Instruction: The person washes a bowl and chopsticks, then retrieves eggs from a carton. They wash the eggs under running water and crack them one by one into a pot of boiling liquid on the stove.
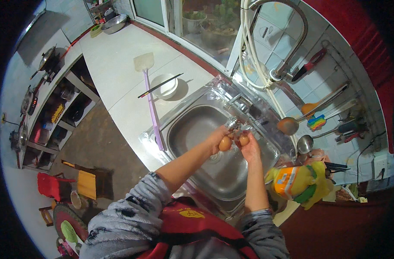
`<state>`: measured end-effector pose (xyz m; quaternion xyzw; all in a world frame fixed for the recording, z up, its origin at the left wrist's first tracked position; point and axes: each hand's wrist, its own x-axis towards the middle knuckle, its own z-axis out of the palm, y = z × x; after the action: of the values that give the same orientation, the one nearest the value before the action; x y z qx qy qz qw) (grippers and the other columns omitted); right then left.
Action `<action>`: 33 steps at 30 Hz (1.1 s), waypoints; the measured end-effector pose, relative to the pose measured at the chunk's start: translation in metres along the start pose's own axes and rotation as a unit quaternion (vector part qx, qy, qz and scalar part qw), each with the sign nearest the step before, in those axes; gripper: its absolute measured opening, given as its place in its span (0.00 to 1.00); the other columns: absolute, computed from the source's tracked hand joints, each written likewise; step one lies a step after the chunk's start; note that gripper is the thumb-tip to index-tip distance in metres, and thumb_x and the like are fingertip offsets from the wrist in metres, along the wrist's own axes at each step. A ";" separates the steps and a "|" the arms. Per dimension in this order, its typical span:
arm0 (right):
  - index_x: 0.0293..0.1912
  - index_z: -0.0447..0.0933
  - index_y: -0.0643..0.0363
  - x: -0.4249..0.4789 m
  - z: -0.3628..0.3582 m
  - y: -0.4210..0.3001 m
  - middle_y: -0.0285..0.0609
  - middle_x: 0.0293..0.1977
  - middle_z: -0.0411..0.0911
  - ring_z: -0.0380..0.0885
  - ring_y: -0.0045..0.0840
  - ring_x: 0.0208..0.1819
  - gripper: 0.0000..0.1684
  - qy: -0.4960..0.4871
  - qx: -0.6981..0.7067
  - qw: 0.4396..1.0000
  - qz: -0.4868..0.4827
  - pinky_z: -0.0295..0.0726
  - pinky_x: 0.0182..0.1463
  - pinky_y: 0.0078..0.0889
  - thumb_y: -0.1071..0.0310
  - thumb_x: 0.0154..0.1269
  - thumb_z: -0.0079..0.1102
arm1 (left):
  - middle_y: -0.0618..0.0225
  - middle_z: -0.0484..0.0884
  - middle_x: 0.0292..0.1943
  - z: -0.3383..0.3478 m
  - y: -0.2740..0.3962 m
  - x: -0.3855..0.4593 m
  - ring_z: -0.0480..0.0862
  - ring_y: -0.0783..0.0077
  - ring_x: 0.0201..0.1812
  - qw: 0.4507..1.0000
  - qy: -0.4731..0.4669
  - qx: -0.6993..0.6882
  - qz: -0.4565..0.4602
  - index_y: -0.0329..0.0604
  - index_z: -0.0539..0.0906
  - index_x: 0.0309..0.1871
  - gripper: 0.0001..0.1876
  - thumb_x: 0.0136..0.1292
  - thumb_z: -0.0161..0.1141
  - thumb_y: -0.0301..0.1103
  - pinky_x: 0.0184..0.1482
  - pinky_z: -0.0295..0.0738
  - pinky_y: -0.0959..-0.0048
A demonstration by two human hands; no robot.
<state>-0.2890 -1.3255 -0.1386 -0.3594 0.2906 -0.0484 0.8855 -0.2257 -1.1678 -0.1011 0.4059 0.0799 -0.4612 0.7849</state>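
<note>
Over a stainless steel sink (216, 183), both of my hands are close together below the faucet spout (232, 123). My left hand (217, 137) holds a brown egg (225, 144). Another brown egg (244, 140) is held in my right hand (250, 149). The two eggs are side by side with a small gap between them. Whether water runs from the spout is hard to tell. Left of the sink, a white bowl (166, 92) stands on the tiled counter (122, 68), with a pair of dark chopsticks (161, 85) laid across its rim.
A fly swatter (150, 97) with a purple handle lies beside the bowl, its end near the sink. Ladles (288, 125) hang on the right wall near a gooseneck faucet (300, 35). A yellow plastic bag (300, 183) sits right of the sink. Stools (86, 184) stand on the floor.
</note>
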 end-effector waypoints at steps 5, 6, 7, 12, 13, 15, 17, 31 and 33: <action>0.42 0.70 0.56 -0.007 0.019 0.022 0.38 0.35 0.75 0.76 0.26 0.30 0.11 -0.100 -0.095 0.990 0.038 0.69 0.22 0.27 0.62 0.62 0.51 | 0.63 0.78 0.32 -0.035 0.009 -0.013 0.79 0.69 0.25 0.993 0.062 -0.098 -0.002 0.44 0.72 0.45 0.17 0.66 0.44 0.47 0.22 0.77 0.69; 0.43 0.70 0.56 -0.003 0.024 0.024 0.40 0.33 0.76 0.76 0.27 0.29 0.13 -0.139 -0.099 0.983 0.066 0.69 0.21 0.27 0.59 0.62 0.50 | 0.63 0.78 0.33 -0.045 0.010 -0.016 0.79 0.69 0.26 0.993 0.071 -0.094 0.010 0.44 0.72 0.45 0.17 0.66 0.44 0.48 0.23 0.77 0.69; 0.43 0.70 0.54 -0.002 0.030 0.026 0.39 0.33 0.76 0.76 0.27 0.30 0.13 -0.123 -0.105 0.984 0.070 0.69 0.23 0.27 0.58 0.61 0.50 | 0.63 0.78 0.33 -0.055 0.011 -0.018 0.79 0.69 0.27 0.993 0.081 -0.089 0.022 0.45 0.72 0.45 0.17 0.66 0.44 0.48 0.24 0.77 0.70; 0.42 0.72 0.51 0.007 0.045 0.039 0.39 0.34 0.77 0.75 0.27 0.35 0.14 -0.083 -0.145 0.982 0.088 0.70 0.31 0.30 0.55 0.61 0.49 | 0.64 0.77 0.34 -0.059 0.010 -0.021 0.78 0.71 0.28 0.996 0.076 -0.049 0.029 0.46 0.73 0.44 0.15 0.66 0.46 0.46 0.24 0.76 0.71; 0.42 0.73 0.51 0.009 0.041 0.041 0.39 0.34 0.77 0.74 0.27 0.36 0.14 -0.061 -0.113 0.988 0.082 0.70 0.32 0.31 0.55 0.61 0.50 | 0.64 0.77 0.33 -0.054 0.008 -0.018 0.77 0.71 0.26 0.996 0.077 -0.028 0.032 0.46 0.73 0.43 0.15 0.65 0.47 0.47 0.23 0.75 0.72; 0.41 0.73 0.50 0.012 0.028 0.042 0.39 0.34 0.78 0.74 0.27 0.39 0.13 -0.014 -0.050 0.996 0.068 0.71 0.34 0.32 0.55 0.61 0.50 | 0.65 0.77 0.32 -0.046 0.001 -0.011 0.77 0.71 0.25 0.998 0.060 0.000 0.013 0.46 0.73 0.43 0.16 0.65 0.47 0.48 0.23 0.75 0.72; 0.38 0.73 0.50 0.015 0.023 0.029 0.38 0.33 0.76 0.76 0.29 0.32 0.09 0.022 -0.039 0.997 0.056 0.75 0.32 0.37 0.60 0.57 0.53 | 0.67 0.78 0.32 -0.043 -0.012 0.000 0.78 0.72 0.26 0.999 0.027 0.012 -0.025 0.46 0.74 0.45 0.17 0.65 0.47 0.49 0.23 0.77 0.73; 0.55 0.59 0.48 0.056 0.004 -0.036 0.34 0.21 0.71 0.75 0.25 0.23 0.28 0.022 -0.118 0.989 -0.086 0.77 0.28 0.30 0.67 0.56 0.58 | 0.64 0.77 0.30 -0.006 -0.001 0.021 0.78 0.69 0.24 0.992 0.014 -0.126 -0.026 0.44 0.73 0.43 0.18 0.65 0.48 0.51 0.26 0.78 0.70; 0.56 0.59 0.48 0.055 0.006 -0.033 0.33 0.20 0.71 0.74 0.23 0.22 0.29 0.004 -0.139 0.985 -0.100 0.77 0.28 0.28 0.66 0.56 0.58 | 0.64 0.77 0.29 -0.014 0.001 0.018 0.78 0.69 0.25 0.988 0.012 -0.150 -0.030 0.44 0.72 0.42 0.20 0.64 0.48 0.52 0.26 0.78 0.71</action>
<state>-0.2361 -1.3620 -0.1394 -0.5061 0.2611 -0.0970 0.8163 -0.2109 -1.1693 -0.1188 0.2861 0.1696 -0.4623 0.8220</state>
